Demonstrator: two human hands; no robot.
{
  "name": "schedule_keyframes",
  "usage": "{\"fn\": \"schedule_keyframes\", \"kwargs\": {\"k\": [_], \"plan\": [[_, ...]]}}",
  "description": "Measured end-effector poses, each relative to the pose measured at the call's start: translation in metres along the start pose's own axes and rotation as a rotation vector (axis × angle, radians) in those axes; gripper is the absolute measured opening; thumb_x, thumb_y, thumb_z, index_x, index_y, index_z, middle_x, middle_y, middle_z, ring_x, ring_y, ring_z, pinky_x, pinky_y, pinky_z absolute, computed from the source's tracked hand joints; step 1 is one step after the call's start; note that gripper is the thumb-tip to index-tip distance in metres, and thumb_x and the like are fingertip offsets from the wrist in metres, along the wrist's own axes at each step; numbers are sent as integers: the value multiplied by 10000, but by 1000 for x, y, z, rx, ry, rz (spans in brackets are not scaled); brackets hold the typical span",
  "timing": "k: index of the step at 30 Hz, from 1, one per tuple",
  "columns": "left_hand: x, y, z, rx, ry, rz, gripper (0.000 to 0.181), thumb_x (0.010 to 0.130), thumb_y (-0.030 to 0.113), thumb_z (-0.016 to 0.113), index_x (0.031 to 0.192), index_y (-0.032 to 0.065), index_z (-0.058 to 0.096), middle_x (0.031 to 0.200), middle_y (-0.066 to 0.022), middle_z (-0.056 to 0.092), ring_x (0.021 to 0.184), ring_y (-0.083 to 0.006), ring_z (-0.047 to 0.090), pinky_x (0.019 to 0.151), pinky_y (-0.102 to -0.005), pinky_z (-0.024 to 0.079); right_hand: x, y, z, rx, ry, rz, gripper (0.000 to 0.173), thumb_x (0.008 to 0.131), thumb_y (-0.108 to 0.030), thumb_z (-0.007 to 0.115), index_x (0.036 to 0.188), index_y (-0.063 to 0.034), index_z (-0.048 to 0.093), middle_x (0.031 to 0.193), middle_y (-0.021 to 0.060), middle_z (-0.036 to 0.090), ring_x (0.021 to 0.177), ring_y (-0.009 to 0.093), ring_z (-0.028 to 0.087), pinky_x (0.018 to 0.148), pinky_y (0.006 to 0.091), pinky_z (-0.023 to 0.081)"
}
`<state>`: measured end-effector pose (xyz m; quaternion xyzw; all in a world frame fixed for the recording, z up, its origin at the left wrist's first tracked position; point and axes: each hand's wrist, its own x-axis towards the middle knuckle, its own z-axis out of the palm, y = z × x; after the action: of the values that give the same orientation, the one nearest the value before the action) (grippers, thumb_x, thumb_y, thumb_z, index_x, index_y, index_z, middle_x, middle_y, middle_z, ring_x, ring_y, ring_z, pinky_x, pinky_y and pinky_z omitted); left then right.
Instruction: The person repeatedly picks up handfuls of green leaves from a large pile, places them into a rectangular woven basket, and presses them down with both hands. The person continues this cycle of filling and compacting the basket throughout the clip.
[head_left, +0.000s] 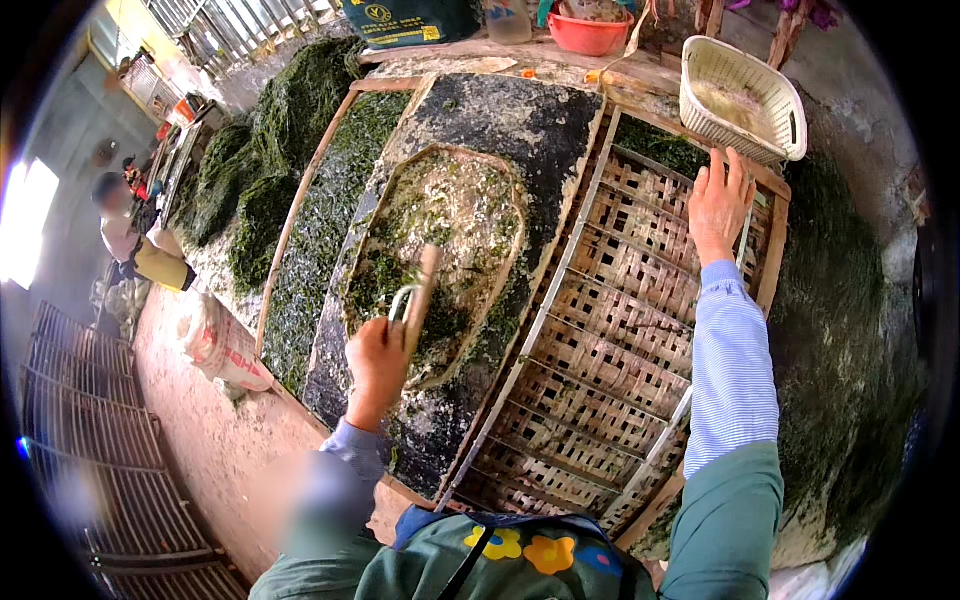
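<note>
My left hand (375, 367) grips a blurred hand tool (421, 296) with a straight wooden strip and a pale looped part. It is over a worn, roughly oval board (480, 202) strewn with shredded green seaweed, set on a dark, scuffed panel (525, 112). To the right lies a woven bamboo mat (592, 352) under a metal frame (546, 319) divided by thin crossbars. My right hand (721, 206), fingers extended, is at the far right part of this frame, beside dark green seaweed (652, 146) in its end section. Whether its palm presses on anything is hidden.
A white plastic basket (739, 94) stands beyond my right hand. A red basin (589, 34) is at the back. Seaweed heaps (300, 112) lie far left, beside a seaweed-covered tray (330, 225). A sack (225, 345) stands on the floor; another person (135, 240) is further off.
</note>
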<state>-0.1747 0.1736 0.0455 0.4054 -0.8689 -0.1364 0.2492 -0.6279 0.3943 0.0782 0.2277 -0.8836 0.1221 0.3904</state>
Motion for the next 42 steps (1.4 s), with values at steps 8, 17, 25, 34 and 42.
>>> {"fn": "schedule_keyframes", "kwargs": {"k": [8, 17, 25, 34, 42], "plan": [[65, 39, -30, -1172, -308, -414, 189, 914, 134, 545, 919, -37, 625, 742, -69, 655, 584, -151, 630, 525, -280, 520, 3, 2, 2, 151, 47, 130, 432, 1008, -319, 353, 1327, -32, 400, 1407, 191, 348, 1312, 351, 325, 1096, 512, 271], [169, 274, 87, -213, 409, 757, 117, 762, 171, 661, 867, 121, 667, 833, -60, 578, 849, -278, 565, 674, -404, 483, -2, 12, 0, 560, 213, 426, 565, 1018, -344, 301, 1410, 50, 198, 1445, 298, 203, 1350, 425, 224, 1120, 504, 234], [203, 354, 165, -91, 85, 1047, 231, 769, 167, 649, 997, 152, 690, 973, -65, 610, 1022, -267, 545, 887, -439, 437, 3, 7, 4, 297, 132, 295, 510, 983, -303, 406, 1364, 32, 355, 1446, 261, 275, 1346, 411, 268, 1106, 539, 216], [220, 343, 198, 212, -63, 885, 550, 911, 483, 492, 1369, 183, 442, 1409, -100, 444, 1340, -288, 351, 1109, -471, 232, 6, 4, 9, 323, -232, 340, 706, 977, -513, 255, 1442, 17, 271, 1530, 186, 190, 1435, 317, 113, 1150, 513, 37], [227, 336, 199, 179, -103, 875, 659, 905, 608, 425, 1407, 185, 383, 1397, -112, 442, 1363, -276, 309, 1129, -458, 185, -15, 73, -77, 741, -7, 265, 382, 870, -297, 613, 1097, 2, 541, 1153, 179, 516, 1137, 303, 532, 1034, 464, 367]]}}
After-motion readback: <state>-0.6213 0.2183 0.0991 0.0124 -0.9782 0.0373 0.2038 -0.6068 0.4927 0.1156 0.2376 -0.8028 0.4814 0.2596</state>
